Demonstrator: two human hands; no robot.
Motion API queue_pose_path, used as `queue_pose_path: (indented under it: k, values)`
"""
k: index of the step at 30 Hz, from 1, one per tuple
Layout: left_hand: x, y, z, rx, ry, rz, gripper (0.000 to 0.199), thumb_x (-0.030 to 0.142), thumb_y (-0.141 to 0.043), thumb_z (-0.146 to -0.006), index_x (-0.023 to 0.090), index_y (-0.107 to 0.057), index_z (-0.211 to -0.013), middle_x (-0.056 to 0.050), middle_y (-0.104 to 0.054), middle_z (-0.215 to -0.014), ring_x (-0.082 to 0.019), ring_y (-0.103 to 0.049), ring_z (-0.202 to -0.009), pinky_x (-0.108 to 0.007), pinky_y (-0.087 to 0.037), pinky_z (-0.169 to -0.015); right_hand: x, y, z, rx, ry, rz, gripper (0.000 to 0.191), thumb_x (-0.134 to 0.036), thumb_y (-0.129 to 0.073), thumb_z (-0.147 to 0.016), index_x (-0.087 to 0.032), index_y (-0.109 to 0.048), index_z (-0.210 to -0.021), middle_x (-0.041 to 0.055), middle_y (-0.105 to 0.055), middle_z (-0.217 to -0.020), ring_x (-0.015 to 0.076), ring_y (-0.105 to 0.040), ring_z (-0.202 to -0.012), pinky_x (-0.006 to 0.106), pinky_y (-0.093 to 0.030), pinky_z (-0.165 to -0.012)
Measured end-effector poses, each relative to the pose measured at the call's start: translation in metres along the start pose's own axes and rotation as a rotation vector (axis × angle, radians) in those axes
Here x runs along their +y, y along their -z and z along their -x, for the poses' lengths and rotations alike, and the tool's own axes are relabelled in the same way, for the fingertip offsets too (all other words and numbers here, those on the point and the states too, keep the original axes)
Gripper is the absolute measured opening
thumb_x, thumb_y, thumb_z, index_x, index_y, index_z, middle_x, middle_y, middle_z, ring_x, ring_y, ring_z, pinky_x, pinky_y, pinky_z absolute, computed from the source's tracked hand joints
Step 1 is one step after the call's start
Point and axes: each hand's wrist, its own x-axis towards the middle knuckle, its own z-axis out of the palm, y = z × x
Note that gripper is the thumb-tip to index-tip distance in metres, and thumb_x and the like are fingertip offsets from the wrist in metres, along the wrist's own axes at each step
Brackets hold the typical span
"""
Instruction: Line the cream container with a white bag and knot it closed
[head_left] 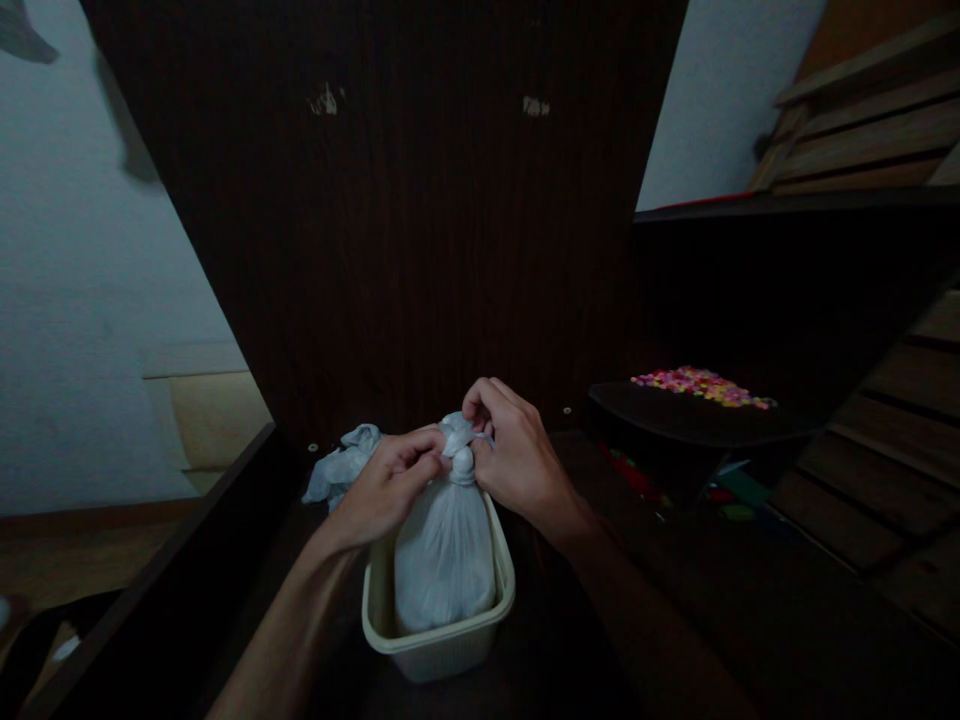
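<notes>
A filled white plastic bag with a knotted neck sits inside a pale plastic tub on the dark surface. At the left of the knot, my left hand pinches the bag's twisted plastic between thumb and fingers. My right hand is closed on the plastic at the right of the same knot, its fingers curled. What the bag contains cannot be made out. Behind my left hand lies a crumpled light plastic bag, partly covered by the hand.
A tall dark wooden panel rises right behind the tub. To the right, a dark shelf carries a pile of small colourful pieces. A low dark side board borders the left, and wooden slats stand at far right.
</notes>
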Motion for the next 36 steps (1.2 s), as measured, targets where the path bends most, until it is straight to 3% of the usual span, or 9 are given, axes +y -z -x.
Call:
queue_pose_path:
  k: [7,13,15,19,27,36]
  values:
    - [0.01,0.003,0.001,-0.004,-0.084,-0.122,0.021,0.025,-0.055,-0.083,0.019,-0.067,-0.066,-0.001,-0.057,-0.073,-0.016,-0.05,-0.068,-0.026,-0.042,-0.063,0.004,0.005,0.001,-0.166,-0.134,-0.218,0.029,0.002,-0.049,-0.072,-0.021,-0.056,-0.089,-0.0012,-0.064,-0.083,0.0141,-0.062,-0.078,0.025,-0.044,-0.067]
    - [0.007,0.003,0.001,0.106,-0.079,-0.057,0.008,0.026,-0.068,-0.082,0.019,-0.071,-0.084,-0.003,-0.065,-0.086,-0.018,-0.061,-0.079,-0.028,-0.047,-0.072,0.005,0.014,0.001,-0.179,-0.158,-0.253,0.022,-0.002,-0.053,-0.076,-0.021,-0.053,-0.087,-0.0029,-0.062,-0.077,0.0131,-0.061,-0.071,0.025,-0.041,-0.061]
    - [0.006,0.003,0.0,0.152,-0.073,-0.022,0.013,0.024,-0.069,-0.08,0.019,-0.071,-0.092,-0.004,-0.066,-0.087,-0.018,-0.061,-0.078,-0.028,-0.047,-0.07,0.004,0.014,0.001,-0.187,-0.156,-0.252,0.022,-0.003,-0.054,-0.076,-0.021,-0.052,-0.088,-0.004,-0.061,-0.076,0.0125,-0.059,-0.069,0.024,-0.041,-0.061]
    - [0.007,0.006,0.0,0.188,-0.114,-0.196,0.01,0.024,-0.067,-0.081,0.019,-0.074,-0.086,-0.003,-0.061,-0.083,-0.017,-0.057,-0.076,-0.028,-0.045,-0.068,0.002,0.013,0.002,-0.183,-0.168,-0.272,0.021,-0.004,-0.055,-0.076,-0.021,-0.051,-0.087,-0.0035,-0.061,-0.078,0.0127,-0.06,-0.071,0.024,-0.042,-0.063]
    - [0.006,0.011,0.001,0.09,-0.033,-0.151,0.018,0.029,-0.061,-0.085,0.018,-0.076,-0.084,0.0,-0.053,-0.077,-0.015,-0.051,-0.071,-0.027,-0.038,-0.064,0.0,0.009,0.003,-0.108,-0.145,-0.285,0.02,-0.002,-0.056,-0.075,-0.021,-0.054,-0.083,-0.0026,-0.063,-0.078,0.0138,-0.063,-0.074,0.025,-0.045,-0.064]
    - [0.014,0.014,0.004,-0.04,-0.044,-0.144,0.018,0.028,-0.06,-0.089,0.018,-0.075,-0.085,-0.001,-0.057,-0.081,-0.016,-0.052,-0.076,-0.027,-0.04,-0.07,-0.001,0.013,0.002,-0.162,-0.02,-0.255,0.027,0.004,-0.051,-0.075,-0.02,-0.06,-0.085,-0.0018,-0.068,-0.084,0.0125,-0.065,-0.079,0.024,-0.047,-0.071]
